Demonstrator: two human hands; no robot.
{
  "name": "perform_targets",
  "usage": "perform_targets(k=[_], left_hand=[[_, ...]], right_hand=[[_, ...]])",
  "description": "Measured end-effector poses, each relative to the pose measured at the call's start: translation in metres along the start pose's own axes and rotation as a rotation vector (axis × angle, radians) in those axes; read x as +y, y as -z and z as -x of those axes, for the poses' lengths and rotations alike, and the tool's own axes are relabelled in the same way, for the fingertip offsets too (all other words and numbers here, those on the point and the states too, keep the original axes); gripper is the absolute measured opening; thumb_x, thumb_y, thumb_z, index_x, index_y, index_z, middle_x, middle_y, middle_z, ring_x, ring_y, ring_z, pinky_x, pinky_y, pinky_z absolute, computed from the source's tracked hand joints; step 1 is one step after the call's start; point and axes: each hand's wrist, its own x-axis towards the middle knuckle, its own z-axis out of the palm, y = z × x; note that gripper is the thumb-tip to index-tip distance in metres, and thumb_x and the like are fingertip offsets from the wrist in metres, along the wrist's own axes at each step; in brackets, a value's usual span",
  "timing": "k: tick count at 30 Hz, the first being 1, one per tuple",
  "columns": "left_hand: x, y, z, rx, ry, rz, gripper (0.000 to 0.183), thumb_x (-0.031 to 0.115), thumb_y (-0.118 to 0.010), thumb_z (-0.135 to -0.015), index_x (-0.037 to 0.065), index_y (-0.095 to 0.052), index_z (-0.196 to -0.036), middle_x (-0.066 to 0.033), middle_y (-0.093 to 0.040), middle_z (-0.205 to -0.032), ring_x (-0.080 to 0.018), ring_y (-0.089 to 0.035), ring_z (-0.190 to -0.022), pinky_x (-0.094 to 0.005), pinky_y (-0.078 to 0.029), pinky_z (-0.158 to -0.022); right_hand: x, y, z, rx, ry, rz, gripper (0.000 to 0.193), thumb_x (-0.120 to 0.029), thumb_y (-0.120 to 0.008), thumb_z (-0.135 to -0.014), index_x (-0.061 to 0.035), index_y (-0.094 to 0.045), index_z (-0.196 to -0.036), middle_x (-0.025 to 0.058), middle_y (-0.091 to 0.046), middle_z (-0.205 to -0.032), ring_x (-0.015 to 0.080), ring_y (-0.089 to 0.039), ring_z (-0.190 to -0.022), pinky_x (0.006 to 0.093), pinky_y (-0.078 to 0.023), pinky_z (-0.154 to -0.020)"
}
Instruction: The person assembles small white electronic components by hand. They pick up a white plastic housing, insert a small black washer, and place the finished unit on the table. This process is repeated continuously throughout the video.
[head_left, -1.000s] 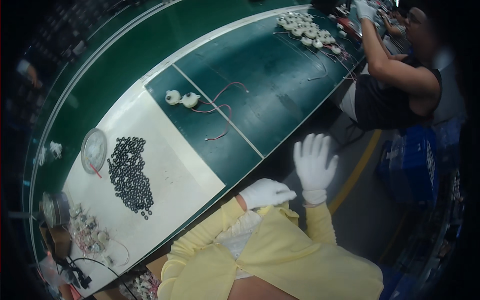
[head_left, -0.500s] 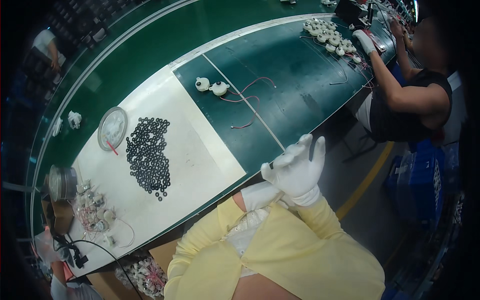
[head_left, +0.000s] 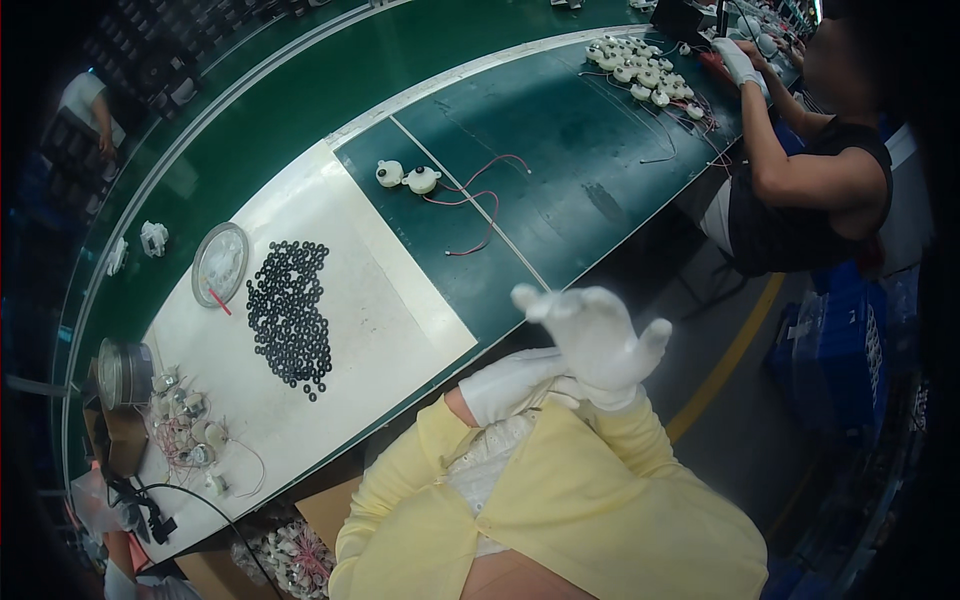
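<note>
White gloves cover both of my hands. My right hand (head_left: 597, 345) is raised over the table's near edge, palm toward me, with its fingers stretched to the left and its thumb apart. Nothing lies in it; motion smears it slightly. My left hand (head_left: 520, 385) reaches across below it, its fingers closed at the right wrist on the cuff of the right glove (head_left: 612, 396). Part of those fingers is hidden behind the right hand. Nearest on the table are two cream round motors (head_left: 421, 180) with red wires, and a patch of black rings (head_left: 290, 318) on a white sheet (head_left: 390, 345).
A clear round dish (head_left: 220, 265) with a red stick sits beyond the rings. Wired parts (head_left: 185, 425) lie at the left by a metal tin (head_left: 124, 373). At the far right a co-worker's gloved hand (head_left: 738, 62) works near a motor pile (head_left: 640, 70). Blue crates (head_left: 835, 350) stand right.
My right hand's fingers have tipped from upright toward the left, and its thumb has swung outward to the right. My left hand stays at the wrist. The co-worker's gloved hand has moved.
</note>
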Motion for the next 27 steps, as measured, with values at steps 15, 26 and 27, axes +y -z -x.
perform_targets(k=[15, 26, 27], left_hand=[[-0.016, -0.017, 0.002, 0.02, -0.077, 0.048, 0.036, 0.011, -0.055, -0.1, -0.004, -0.061, -0.132, -0.0149, -0.07, -0.117, -0.024, -0.069, -0.11, -0.0385, -0.057, -0.097], [-0.003, -0.019, -0.009, -0.27, 0.167, 0.301, 0.045, 0.046, -0.053, -0.11, 0.005, -0.072, -0.115, -0.0062, -0.075, -0.111, -0.0171, -0.07, -0.1, -0.0333, -0.054, -0.094], [-0.001, -0.013, -0.013, -0.266, 0.185, 0.185, 0.047, 0.048, -0.054, -0.11, 0.004, -0.072, -0.116, -0.0058, -0.075, -0.111, -0.0156, -0.07, -0.099, -0.032, -0.054, -0.092]], right_hand=[[-0.024, -0.025, 0.001, -0.044, 0.06, 0.09, 0.083, -0.079, -0.039, -0.1, -0.0176, -0.06, -0.151, 0.0183, -0.067, -0.136, 0.0406, -0.065, -0.118, 0.0656, -0.024, -0.123], [-0.023, -0.059, -0.029, -0.583, 0.28, -0.404, 0.071, -0.065, -0.031, -0.11, -0.0153, -0.05, -0.157, 0.0078, -0.067, -0.117, 0.0299, -0.071, -0.096, 0.055, -0.048, -0.099], [-0.027, -0.059, -0.028, -0.628, 0.208, -0.472, 0.07, -0.065, -0.032, -0.11, -0.0154, -0.049, -0.157, 0.0086, -0.067, -0.118, 0.0304, -0.072, -0.096, 0.0535, -0.052, -0.096]])
